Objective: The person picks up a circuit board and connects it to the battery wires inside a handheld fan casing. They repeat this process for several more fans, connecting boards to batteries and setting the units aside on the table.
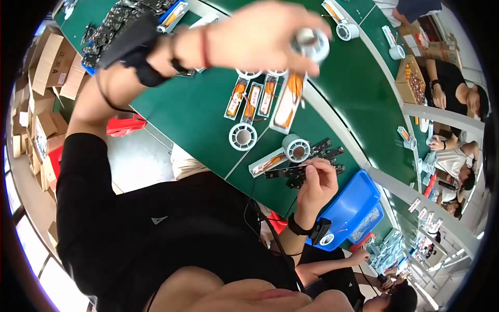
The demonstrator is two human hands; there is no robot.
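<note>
My left hand (pixel 254 36) reaches across the top, its fingers closed around the ring end of a light-grey fan housing (pixel 284 112). That housing's long handle hangs below the hand, with an orange battery and thin wires inside. My right hand (pixel 317 187) pinches the end of a slim black circuit board (pixel 285 172). More black boards (pixel 328 152) lie just past its fingers. Beside them rests another housing (pixel 296 147), its round end up against the boards. Several similar housings (pixel 243 136) lie side by side on the green table between my hands.
A heap of black circuit boards (pixel 112 31) covers the far left of the green table (pixel 192 125). A blue bin (pixel 353 203) stands right of my right hand. More housings (pixel 345 31) lie beyond a pale rail. Cartons (pixel 54 57) stack at left; other people (pixel 452 88) work nearby.
</note>
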